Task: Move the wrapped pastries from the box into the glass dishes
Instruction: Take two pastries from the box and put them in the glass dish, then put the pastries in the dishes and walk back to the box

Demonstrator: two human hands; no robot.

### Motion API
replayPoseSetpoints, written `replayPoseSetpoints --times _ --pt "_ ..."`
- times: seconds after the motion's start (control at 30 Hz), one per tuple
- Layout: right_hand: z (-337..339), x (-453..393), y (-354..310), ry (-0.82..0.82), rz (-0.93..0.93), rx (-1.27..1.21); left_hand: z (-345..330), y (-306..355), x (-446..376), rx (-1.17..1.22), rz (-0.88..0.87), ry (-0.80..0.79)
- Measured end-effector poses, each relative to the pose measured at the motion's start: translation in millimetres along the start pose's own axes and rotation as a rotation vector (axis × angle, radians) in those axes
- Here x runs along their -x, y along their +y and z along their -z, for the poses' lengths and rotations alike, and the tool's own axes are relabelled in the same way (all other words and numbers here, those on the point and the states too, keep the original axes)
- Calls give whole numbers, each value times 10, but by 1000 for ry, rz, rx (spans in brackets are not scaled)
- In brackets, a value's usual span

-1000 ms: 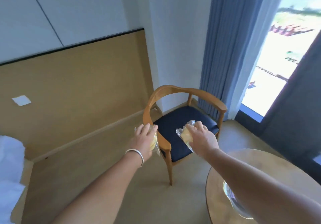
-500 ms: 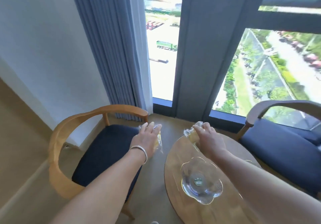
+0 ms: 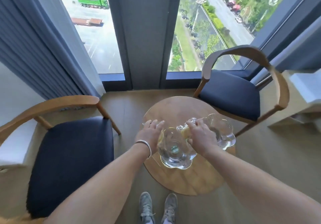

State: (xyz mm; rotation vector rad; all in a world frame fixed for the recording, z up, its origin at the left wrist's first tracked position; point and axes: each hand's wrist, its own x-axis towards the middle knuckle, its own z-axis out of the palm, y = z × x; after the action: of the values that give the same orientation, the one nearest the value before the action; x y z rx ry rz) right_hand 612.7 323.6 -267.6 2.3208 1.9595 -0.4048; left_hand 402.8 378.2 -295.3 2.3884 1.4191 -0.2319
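Our right hand [image 3: 199, 137] curls its fingers around a pale yellow wrapped pastry [image 3: 184, 131] in crinkled clear film, over the near glass dish [image 3: 175, 161]. Our left hand [image 3: 150, 134], fingers loosely bent, grips what looks like a second yellow pastry [image 3: 160, 137], mostly hidden, at that dish's left rim. Both scalloped, ribbed dishes, the far one [image 3: 224, 133] included, sit on the round wooden table [image 3: 175, 109].

left hand [image 3: 150, 136] and right hand [image 3: 199, 137] now above glass dish [image 3: 175, 156], second dish [image 3: 224, 133] in view
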Motion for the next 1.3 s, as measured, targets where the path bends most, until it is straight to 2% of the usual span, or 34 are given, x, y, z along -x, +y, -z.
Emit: replayPoseSetpoints --times 0.4,0.57,0.77,0.97,1.1,1.3 --pt "-1293 -32 262 -272 -175 -166 -1140 232 -358 0 -47 -214" --pt "-1615 -142 334 -290 -249 -162 -1519 416 -479 1 -63 -285" --pt "-1892 -341 401 -242 -264 -161 -1879 566 -590 -24 -50 -300" --pt "-1980 -359 519 -204 -197 -141 -1943 572 -688 -143 -33 -339" --pt "-1888 -297 591 -209 -144 -110 -1838 582 -690 -141 -28 -370" --pt "-1403 -180 762 -182 -175 -105 -1285 644 -699 -216 -53 -247"
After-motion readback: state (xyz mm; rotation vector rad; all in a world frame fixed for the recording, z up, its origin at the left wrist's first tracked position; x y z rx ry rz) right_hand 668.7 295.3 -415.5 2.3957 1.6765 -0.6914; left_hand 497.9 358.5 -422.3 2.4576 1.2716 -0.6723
